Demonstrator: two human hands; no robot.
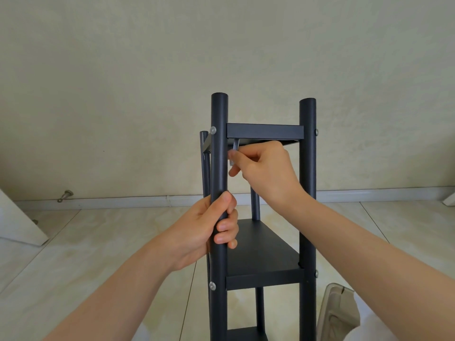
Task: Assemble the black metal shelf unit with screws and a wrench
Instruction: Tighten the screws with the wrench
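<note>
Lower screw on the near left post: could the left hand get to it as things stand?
Probably yes. The lower screw sits bare on the same post just below the left hand, with nothing between. That hand grips the post, so it must let go first.

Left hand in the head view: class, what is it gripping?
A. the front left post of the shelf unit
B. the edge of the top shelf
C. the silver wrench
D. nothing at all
A: the left hand has its fingers curled round the front left post, while the right hand holds the silver wrench just under the top shelf.
</note>
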